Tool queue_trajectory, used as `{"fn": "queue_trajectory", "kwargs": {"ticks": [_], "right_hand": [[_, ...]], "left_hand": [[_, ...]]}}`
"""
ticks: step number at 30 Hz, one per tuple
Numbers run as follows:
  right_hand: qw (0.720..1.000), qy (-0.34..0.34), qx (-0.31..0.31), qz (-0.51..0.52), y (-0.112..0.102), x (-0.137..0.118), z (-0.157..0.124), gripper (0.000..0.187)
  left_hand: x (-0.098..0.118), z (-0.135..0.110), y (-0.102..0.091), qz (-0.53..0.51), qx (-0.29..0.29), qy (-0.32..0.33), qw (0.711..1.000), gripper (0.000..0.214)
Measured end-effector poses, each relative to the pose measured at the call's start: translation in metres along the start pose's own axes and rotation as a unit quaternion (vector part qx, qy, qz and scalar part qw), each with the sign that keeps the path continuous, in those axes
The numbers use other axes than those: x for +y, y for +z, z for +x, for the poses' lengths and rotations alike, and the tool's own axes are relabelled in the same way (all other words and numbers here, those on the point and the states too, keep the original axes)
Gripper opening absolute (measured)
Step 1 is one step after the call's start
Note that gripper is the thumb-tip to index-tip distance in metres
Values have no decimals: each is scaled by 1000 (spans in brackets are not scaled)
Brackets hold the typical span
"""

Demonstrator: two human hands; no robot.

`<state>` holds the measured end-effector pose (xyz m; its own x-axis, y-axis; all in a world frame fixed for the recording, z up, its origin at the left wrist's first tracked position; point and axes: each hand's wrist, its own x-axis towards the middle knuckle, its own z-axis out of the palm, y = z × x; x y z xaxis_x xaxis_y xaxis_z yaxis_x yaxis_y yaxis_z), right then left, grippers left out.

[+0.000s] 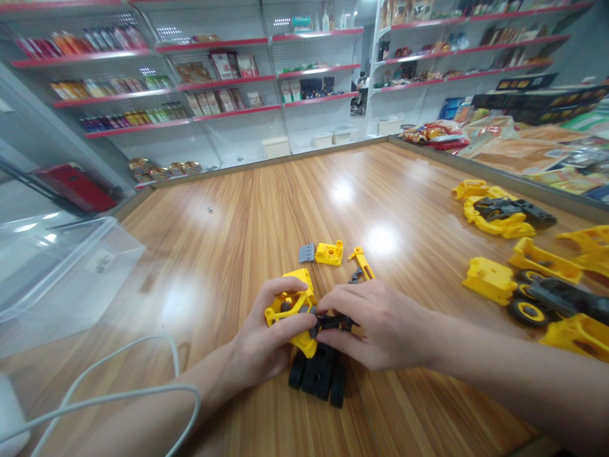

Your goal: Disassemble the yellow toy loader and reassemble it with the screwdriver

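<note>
My left hand [269, 339] is closed around a yellow toy vehicle body [292, 304], fingers curled over its top. My right hand [380, 324] pinches a black part [333, 322] that meets the yellow body at its right side. Under both hands sits the toy's black wheeled base [318, 379] on the wooden table [238, 228]. Just beyond the hands lie a small yellow block with a grey piece [326, 252] and a yellow arm piece [362, 262].
Several yellow and black toy parts [523, 279] lie at the right. A clear plastic box [52, 279] stands at the left, a white cable [124, 381] near the front left. Store shelves with goods [214, 82] line the back.
</note>
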<state>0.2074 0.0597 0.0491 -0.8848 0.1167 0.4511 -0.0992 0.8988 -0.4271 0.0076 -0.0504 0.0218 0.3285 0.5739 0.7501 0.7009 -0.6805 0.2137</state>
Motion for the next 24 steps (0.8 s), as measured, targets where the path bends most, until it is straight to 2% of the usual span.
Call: {"fn": "queue_trajectory", "kwargs": {"ticks": [6, 12, 16, 19, 24], "right_hand": [[1000, -5, -6, -5, 0, -2, 1, 10], [999, 3, -26, -40, 1, -1, 2, 23], [1000, 2, -18, -11, 1, 0, 0, 10], [1000, -4, -19, -11, 1, 0, 0, 9], [998, -9, -32, -54, 0, -1, 1, 20]], "left_hand": [[2, 0, 1, 13, 9, -10, 1000, 24], [3, 3, 2, 17, 11, 3, 1000, 21], [3, 3, 0, 18, 3, 1, 1000, 23], [2, 1, 0, 14, 3, -5, 1000, 26], [1, 1, 1, 10, 10, -5, 1000, 25]]}}
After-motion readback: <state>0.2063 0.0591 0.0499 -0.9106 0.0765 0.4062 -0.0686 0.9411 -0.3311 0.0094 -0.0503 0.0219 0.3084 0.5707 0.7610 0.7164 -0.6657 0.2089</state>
